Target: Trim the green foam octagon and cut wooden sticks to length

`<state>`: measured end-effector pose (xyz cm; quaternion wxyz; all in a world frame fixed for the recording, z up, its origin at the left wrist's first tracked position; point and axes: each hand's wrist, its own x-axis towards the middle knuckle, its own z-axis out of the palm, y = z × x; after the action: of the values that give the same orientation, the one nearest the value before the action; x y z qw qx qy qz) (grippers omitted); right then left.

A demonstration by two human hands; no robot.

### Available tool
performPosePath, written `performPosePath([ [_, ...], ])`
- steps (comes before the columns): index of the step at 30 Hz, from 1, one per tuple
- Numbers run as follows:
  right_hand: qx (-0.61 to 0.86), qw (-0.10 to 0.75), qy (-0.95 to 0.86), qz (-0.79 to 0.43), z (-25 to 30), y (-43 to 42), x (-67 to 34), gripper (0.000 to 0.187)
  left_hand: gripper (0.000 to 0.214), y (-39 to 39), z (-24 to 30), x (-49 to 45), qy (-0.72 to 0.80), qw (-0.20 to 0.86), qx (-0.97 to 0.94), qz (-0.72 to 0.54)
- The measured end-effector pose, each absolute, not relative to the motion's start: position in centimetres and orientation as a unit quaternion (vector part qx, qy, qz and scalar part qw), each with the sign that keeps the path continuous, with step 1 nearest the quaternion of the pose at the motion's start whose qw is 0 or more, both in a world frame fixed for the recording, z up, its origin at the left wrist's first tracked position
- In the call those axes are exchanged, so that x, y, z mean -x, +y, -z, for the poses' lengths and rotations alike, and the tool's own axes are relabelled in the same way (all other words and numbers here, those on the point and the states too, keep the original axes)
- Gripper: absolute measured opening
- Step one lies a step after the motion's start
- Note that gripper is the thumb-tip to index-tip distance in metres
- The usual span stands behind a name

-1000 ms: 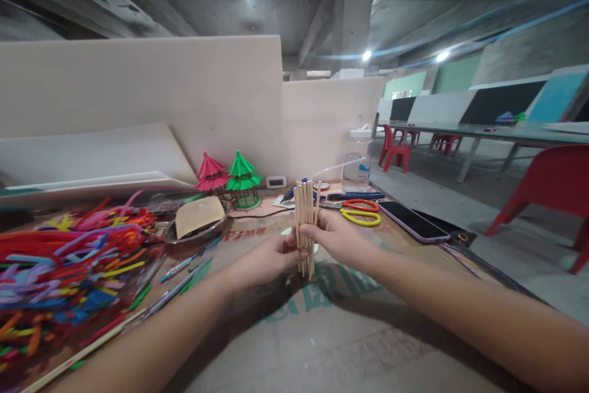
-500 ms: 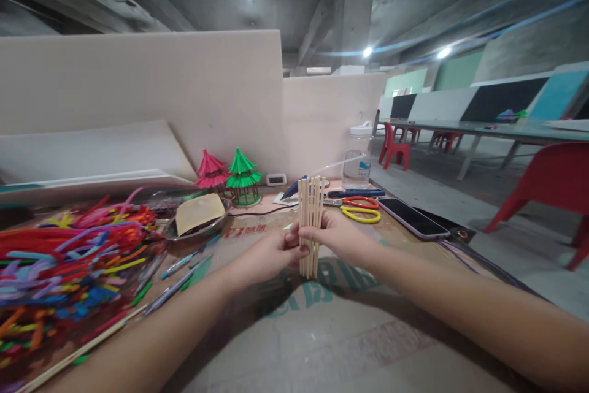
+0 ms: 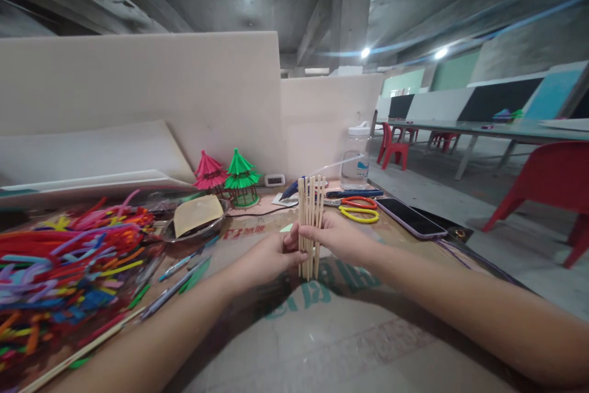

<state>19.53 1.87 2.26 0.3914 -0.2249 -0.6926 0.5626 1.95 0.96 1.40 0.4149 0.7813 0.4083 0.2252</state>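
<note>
A bundle of thin wooden sticks (image 3: 311,203) stands nearly upright between my hands, just above or on the tabletop (image 3: 313,331); I cannot tell which. My left hand (image 3: 271,255) grips it from the left, fingers against its lower half. From the right, my right hand (image 3: 335,232) closes round the middle, thumb laid across the front. Some fingers are hidden behind the sticks. Beyond them lie a blue glue gun (image 3: 294,187), partly covered by the bundle, and scissors with red and yellow handles (image 3: 359,214).
Colourful pipe cleaners (image 3: 69,264) heap at the left, near pens (image 3: 172,289) and a metal bowl (image 3: 216,224). Pink (image 3: 210,171) and green (image 3: 242,173) pagoda models, a small clock (image 3: 275,180) and a water bottle (image 3: 356,163) stand at the back. A phone (image 3: 409,218) lies right.
The stick ends have spread a little wider apart at top and bottom. Both hands keep nearly the same place, and the whole view has shifted very slightly.
</note>
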Motion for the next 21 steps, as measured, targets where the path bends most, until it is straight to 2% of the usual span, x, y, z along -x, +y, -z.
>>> performPosePath([
  [7, 0.221, 0.384, -0.709, -0.548, -2.3, 1.7, -19.5, 0.027, 0.019, 1.0, -1.7, -1.8, 0.429, 0.405, -0.765, -0.257],
  [11, 0.238, 0.427, -0.625, -0.609, -0.5, 2.7, -19.3, 0.038, 0.046, 1.2, -0.9, -2.4, 0.373, 0.522, -0.711, -0.288],
  [15, 0.244, 0.425, -0.586, -0.645, 0.6, 3.2, -19.3, 0.041, 0.056, 1.5, 0.5, -2.7, 0.331, 0.610, -0.652, -0.305],
  [21, 0.250, 0.444, -0.638, -0.577, -0.8, 2.4, -19.6, 0.029, 0.056, 1.5, -0.9, -2.1, 0.325, 0.585, -0.693, -0.267],
])
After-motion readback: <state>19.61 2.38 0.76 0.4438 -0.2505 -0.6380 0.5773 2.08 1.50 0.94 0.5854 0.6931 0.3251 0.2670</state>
